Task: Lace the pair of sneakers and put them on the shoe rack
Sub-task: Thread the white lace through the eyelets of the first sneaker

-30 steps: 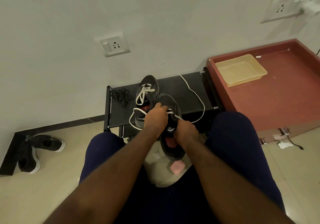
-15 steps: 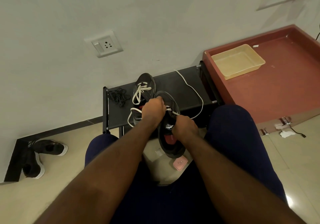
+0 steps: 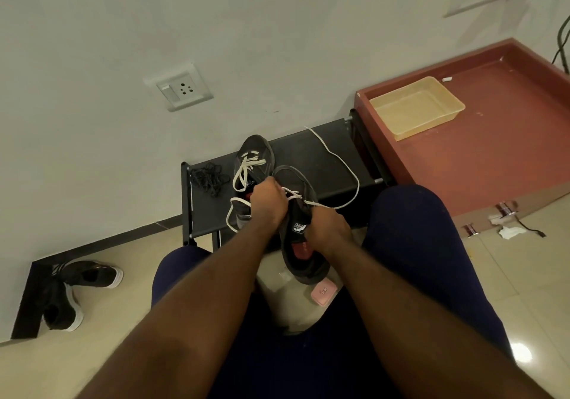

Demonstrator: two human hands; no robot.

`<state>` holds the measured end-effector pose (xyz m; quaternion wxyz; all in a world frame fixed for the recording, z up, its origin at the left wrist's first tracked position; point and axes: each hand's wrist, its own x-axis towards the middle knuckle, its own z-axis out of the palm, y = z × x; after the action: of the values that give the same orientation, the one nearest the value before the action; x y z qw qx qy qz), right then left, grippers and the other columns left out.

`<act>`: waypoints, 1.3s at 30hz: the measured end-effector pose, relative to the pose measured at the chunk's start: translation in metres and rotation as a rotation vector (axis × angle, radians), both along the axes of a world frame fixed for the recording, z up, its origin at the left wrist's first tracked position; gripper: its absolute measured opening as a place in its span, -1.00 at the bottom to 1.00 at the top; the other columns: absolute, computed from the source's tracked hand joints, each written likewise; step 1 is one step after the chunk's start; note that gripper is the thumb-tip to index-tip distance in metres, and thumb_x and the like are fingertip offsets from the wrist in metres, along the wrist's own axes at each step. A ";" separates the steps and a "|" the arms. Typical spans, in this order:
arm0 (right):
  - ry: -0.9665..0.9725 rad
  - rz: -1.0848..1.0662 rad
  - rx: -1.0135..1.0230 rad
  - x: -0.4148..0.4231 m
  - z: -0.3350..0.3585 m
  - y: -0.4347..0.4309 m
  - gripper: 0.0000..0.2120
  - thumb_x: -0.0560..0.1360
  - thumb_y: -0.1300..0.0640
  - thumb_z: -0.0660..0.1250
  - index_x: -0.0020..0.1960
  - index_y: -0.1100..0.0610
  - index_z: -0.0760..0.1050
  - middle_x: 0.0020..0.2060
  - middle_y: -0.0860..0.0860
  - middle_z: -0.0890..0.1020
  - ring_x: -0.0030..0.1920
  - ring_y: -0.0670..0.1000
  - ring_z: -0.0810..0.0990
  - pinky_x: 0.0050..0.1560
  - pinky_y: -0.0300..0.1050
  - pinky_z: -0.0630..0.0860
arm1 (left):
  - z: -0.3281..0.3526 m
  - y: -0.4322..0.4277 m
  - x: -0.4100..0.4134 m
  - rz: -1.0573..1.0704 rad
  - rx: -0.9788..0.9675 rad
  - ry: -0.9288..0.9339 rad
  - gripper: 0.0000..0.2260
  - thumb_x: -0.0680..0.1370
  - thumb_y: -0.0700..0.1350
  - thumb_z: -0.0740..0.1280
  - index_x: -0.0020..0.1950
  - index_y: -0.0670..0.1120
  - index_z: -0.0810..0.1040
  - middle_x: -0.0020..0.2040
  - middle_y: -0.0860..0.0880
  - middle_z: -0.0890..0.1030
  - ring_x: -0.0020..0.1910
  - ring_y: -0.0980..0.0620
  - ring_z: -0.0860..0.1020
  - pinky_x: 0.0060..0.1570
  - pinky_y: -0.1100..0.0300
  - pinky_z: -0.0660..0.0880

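Note:
A dark sneaker (image 3: 300, 238) with a red insole rests between my knees, toe pointing at the black shoe rack (image 3: 320, 164). My left hand (image 3: 266, 202) is closed on the white lace (image 3: 336, 167) at the sneaker's eyelets. My right hand (image 3: 327, 229) grips the sneaker's right side near the tongue. The lace's long free end trails in a loop across the rack's top. The second dark sneaker (image 3: 251, 167) stands on the rack with a loose white lace partly threaded through it.
A tangle of black laces (image 3: 209, 178) lies on the rack's left end. A red-brown cabinet top (image 3: 493, 139) carrying a yellow tray (image 3: 416, 107) adjoins the rack at right. Two black shoes (image 3: 77, 290) sit on the floor at left. A pink item (image 3: 323, 290) lies below the sneaker.
My hands and the sneaker hold nearly the same pose. The camera has tilted, so the scene sits slightly lower-left in view.

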<state>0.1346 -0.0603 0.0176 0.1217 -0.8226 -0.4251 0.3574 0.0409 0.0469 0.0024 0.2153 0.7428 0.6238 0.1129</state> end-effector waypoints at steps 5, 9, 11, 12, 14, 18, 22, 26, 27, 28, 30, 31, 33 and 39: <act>0.010 -0.003 0.002 -0.002 -0.001 0.000 -0.76 0.53 0.14 0.34 0.18 0.14 0.54 0.13 0.11 0.63 0.17 0.20 0.60 0.08 -0.01 0.53 | 0.011 -0.004 0.002 -0.248 -0.026 0.148 -0.64 0.55 -0.23 0.23 0.34 -0.05 0.47 0.18 -0.17 0.57 0.12 -0.21 0.56 0.08 -0.03 0.51; 0.013 -0.005 0.003 -0.003 0.000 0.000 -0.79 0.54 0.12 0.35 0.15 0.14 0.54 0.10 0.10 0.64 0.13 0.18 0.61 0.05 -0.01 0.53 | 0.005 0.001 0.004 -0.473 -0.010 0.304 -0.62 0.56 -0.14 0.28 0.38 0.03 0.49 0.27 -0.14 0.47 0.14 -0.22 0.56 0.15 -0.07 0.53; 0.017 -0.003 0.008 -0.003 0.000 -0.001 -0.79 0.54 0.13 0.35 0.15 0.14 0.54 0.10 0.10 0.64 0.13 0.18 0.61 0.05 0.00 0.54 | 0.005 0.003 0.004 -0.514 -0.010 0.371 -0.71 0.60 -0.11 0.25 0.32 0.01 0.54 0.25 -0.15 0.46 0.11 -0.24 0.55 0.12 -0.09 0.53; 0.014 0.002 0.012 -0.003 0.001 -0.001 -0.79 0.53 0.14 0.34 0.16 0.14 0.54 0.10 0.10 0.63 0.14 0.19 0.61 0.06 0.00 0.54 | 0.005 0.004 0.004 -0.528 0.009 0.395 -0.74 0.61 -0.12 0.24 0.29 -0.02 0.55 0.23 -0.15 0.46 0.10 -0.25 0.55 0.10 -0.10 0.53; 0.007 0.011 0.024 -0.003 0.000 -0.002 -0.78 0.52 0.15 0.34 0.16 0.15 0.54 0.12 0.11 0.63 0.15 0.20 0.60 0.08 0.01 0.54 | 0.005 0.005 0.005 -0.530 0.051 0.413 -0.78 0.63 -0.13 0.22 0.22 -0.10 0.57 0.18 -0.16 0.49 0.08 -0.24 0.56 0.06 -0.09 0.52; -0.008 0.033 0.009 -0.002 0.002 -0.001 -0.78 0.54 0.13 0.33 0.17 0.17 0.54 0.14 0.12 0.62 0.16 0.21 0.60 0.06 0.00 0.53 | -0.003 0.006 0.003 -0.115 -0.022 0.030 -0.81 0.63 -0.12 0.19 0.06 -0.17 0.56 0.02 -0.19 0.62 -0.06 -0.17 0.63 0.02 -0.05 0.57; -0.009 0.035 0.005 -0.001 0.002 0.001 -0.76 0.54 0.11 0.34 0.18 0.17 0.55 0.16 0.13 0.62 0.18 0.21 0.60 0.06 -0.02 0.52 | 0.006 0.001 0.005 0.192 -0.128 -0.297 -0.87 0.60 -0.22 0.19 0.10 -0.10 0.47 0.08 -0.18 0.61 -0.10 -0.13 0.65 -0.12 0.02 0.61; -0.010 0.033 0.012 -0.001 0.001 0.000 -0.73 0.53 0.11 0.35 0.20 0.18 0.54 0.18 0.14 0.62 0.20 0.22 0.59 0.10 0.00 0.53 | 0.012 0.000 0.007 -0.194 0.083 0.010 -0.66 0.54 -0.24 0.25 0.31 -0.08 0.51 0.29 -0.11 0.46 0.14 -0.15 0.54 0.13 -0.01 0.50; -0.009 0.036 0.011 -0.001 0.001 0.000 -0.73 0.53 0.11 0.35 0.20 0.18 0.54 0.17 0.14 0.62 0.20 0.22 0.59 0.10 0.00 0.53 | 0.009 0.001 0.007 -0.310 0.079 0.080 -0.65 0.54 -0.24 0.25 0.32 -0.07 0.52 0.30 -0.10 0.46 0.15 -0.16 0.55 0.14 -0.03 0.50; -0.008 0.037 0.012 -0.001 0.001 0.000 -0.74 0.54 0.11 0.34 0.19 0.17 0.54 0.17 0.14 0.62 0.19 0.22 0.59 0.09 0.00 0.53 | 0.006 0.002 0.007 -0.417 0.054 0.166 -0.65 0.55 -0.23 0.25 0.32 -0.06 0.53 0.30 -0.09 0.46 0.16 -0.17 0.55 0.15 -0.04 0.51; -0.003 0.035 0.013 -0.001 0.001 0.000 -0.75 0.54 0.10 0.34 0.18 0.16 0.54 0.16 0.13 0.62 0.18 0.21 0.60 0.09 0.00 0.53 | 0.001 0.001 0.005 -0.545 0.005 0.303 -0.69 0.59 -0.17 0.24 0.32 -0.03 0.54 0.29 -0.09 0.45 0.14 -0.19 0.56 0.11 -0.05 0.51; -0.001 0.035 0.011 -0.002 0.002 0.000 -0.75 0.54 0.10 0.34 0.18 0.16 0.54 0.15 0.13 0.63 0.18 0.21 0.60 0.08 0.00 0.53 | 0.000 0.001 0.004 -0.562 0.003 0.337 -0.71 0.61 -0.14 0.22 0.32 -0.01 0.54 0.28 -0.09 0.44 0.12 -0.19 0.56 0.08 -0.05 0.51; 0.000 0.035 0.007 -0.001 0.002 -0.001 -0.75 0.53 0.10 0.35 0.18 0.16 0.54 0.15 0.13 0.63 0.17 0.21 0.60 0.07 0.00 0.53 | -0.002 0.000 0.003 -0.551 0.037 0.377 -0.74 0.63 -0.14 0.22 0.29 -0.04 0.54 0.24 -0.11 0.44 0.08 -0.20 0.57 0.04 -0.07 0.51; -0.018 0.048 0.008 0.000 0.004 -0.001 -0.74 0.54 0.13 0.35 0.20 0.18 0.52 0.17 0.13 0.61 0.19 0.21 0.59 0.09 0.00 0.53 | -0.003 -0.003 0.005 -0.310 0.114 0.094 -0.82 0.64 -0.14 0.20 0.09 -0.18 0.56 0.10 -0.15 0.52 0.00 -0.14 0.55 0.00 0.00 0.49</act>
<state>0.1342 -0.0610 0.0219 0.1127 -0.8148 -0.4473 0.3511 0.0456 0.0443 -0.0008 0.1582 0.8456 0.5037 0.0789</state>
